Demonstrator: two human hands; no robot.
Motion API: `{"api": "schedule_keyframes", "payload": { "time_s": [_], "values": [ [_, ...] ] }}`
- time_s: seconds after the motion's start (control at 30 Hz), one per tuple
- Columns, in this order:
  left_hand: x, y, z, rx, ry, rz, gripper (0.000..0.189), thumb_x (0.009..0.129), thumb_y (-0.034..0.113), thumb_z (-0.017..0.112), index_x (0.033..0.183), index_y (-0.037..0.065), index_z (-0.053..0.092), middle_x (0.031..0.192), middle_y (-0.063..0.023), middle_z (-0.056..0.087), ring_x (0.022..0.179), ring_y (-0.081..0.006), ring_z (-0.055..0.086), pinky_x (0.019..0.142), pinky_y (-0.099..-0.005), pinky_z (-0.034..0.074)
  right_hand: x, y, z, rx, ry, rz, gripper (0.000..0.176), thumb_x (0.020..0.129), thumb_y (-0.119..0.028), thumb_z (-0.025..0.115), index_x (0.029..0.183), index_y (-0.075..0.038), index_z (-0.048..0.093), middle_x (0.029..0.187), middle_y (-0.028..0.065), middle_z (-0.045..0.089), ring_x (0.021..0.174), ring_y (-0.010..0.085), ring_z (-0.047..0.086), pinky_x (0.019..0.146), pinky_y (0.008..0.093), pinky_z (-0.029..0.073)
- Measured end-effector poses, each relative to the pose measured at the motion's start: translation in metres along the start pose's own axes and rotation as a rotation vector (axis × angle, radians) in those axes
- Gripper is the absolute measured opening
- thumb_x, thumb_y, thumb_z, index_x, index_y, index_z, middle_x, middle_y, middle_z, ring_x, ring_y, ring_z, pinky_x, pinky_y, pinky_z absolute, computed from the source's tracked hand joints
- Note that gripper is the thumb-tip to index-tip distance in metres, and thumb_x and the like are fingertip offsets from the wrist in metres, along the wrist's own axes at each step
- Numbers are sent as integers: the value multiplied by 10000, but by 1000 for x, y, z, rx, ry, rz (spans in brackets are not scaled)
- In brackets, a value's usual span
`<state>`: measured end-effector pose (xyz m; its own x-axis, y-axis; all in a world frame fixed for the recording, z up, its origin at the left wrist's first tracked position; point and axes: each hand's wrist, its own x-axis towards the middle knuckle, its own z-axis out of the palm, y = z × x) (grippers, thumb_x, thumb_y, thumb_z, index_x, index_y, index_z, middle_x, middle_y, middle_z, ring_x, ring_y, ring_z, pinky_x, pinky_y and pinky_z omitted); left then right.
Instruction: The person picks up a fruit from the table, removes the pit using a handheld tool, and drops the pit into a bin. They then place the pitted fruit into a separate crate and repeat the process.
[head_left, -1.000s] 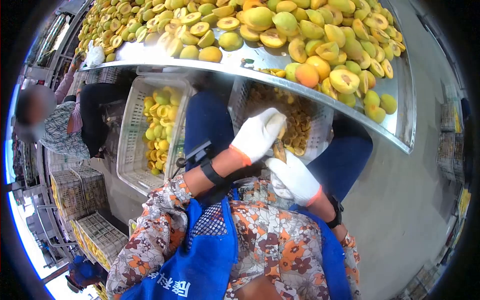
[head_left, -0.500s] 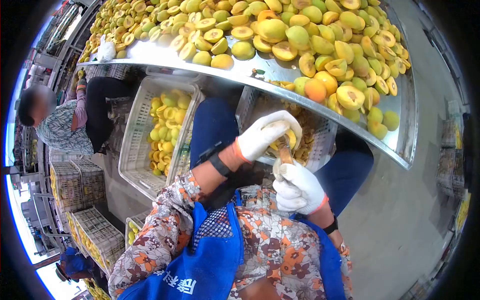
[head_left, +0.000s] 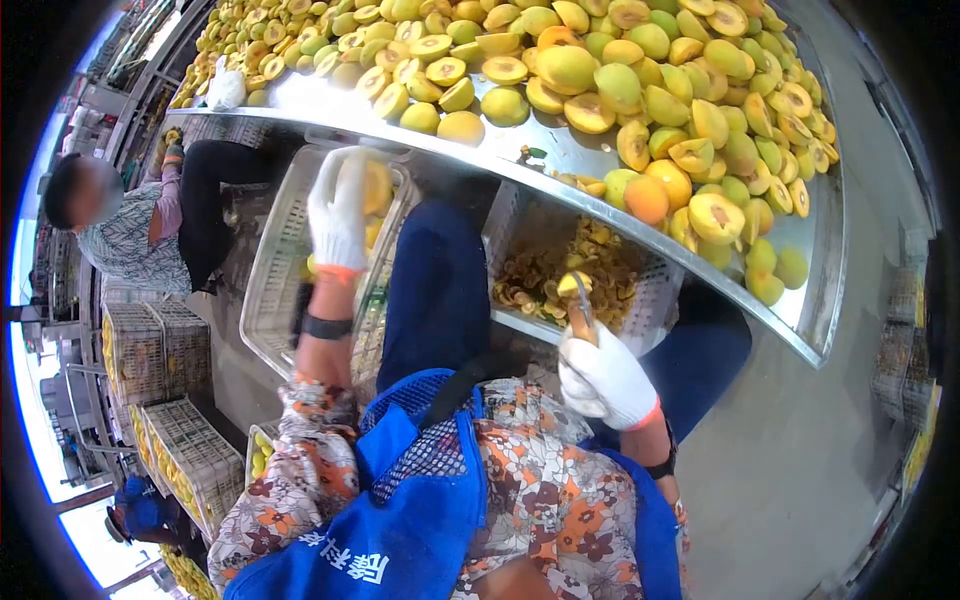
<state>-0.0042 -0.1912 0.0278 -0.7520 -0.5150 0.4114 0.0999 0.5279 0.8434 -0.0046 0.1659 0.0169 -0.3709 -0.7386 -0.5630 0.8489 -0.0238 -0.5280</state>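
Observation:
My left hand point(head_left: 338, 210), in a white glove, reaches over the left crate point(head_left: 262, 270) with its fingers stretched out and slightly blurred. Right beside those fingers is a yellow fruit half point(head_left: 378, 188), which looks like peach. More halves lie in that crate, partly hidden by my hand. In front of my body, my gloved right hand point(head_left: 605, 380) is closed round the wooden handle of a pitting knife point(head_left: 580, 318). Its curved metal blade points up, with a yellow lump of fruit point(head_left: 572, 284) at the tip. Below the blade stands a crate of brown and yellow scraps point(head_left: 530, 275).
A metal table point(head_left: 450, 150) heaped with halved fruit point(head_left: 620, 90) spans the far side, its edge over both crates. A white bag point(head_left: 226, 85) lies on its left part. Another person point(head_left: 125, 225) sits at left, near stacked fruit crates point(head_left: 145, 350).
My left hand has left the fruit at the knife and swung left over the fruit crate. My right hand keeps the knife, now lower and showing its blade.

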Motion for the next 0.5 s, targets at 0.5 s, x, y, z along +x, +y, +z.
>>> {"api": "schedule_keyframes", "payload": {
  "time_s": [0.5],
  "values": [
    [106, -2, 119, 1095, -733, 93, 641, 765, 650, 666, 1107, 108, 680, 970, -203, 741, 916, -406, 713, 814, -477, 553, 20, 18, -5, -341, 221, -5, 255, 992, -294, 646, 998, -68, 529, 649, -18, 528, 504, 80, 483, 465, 254, 378]
  ]
}}
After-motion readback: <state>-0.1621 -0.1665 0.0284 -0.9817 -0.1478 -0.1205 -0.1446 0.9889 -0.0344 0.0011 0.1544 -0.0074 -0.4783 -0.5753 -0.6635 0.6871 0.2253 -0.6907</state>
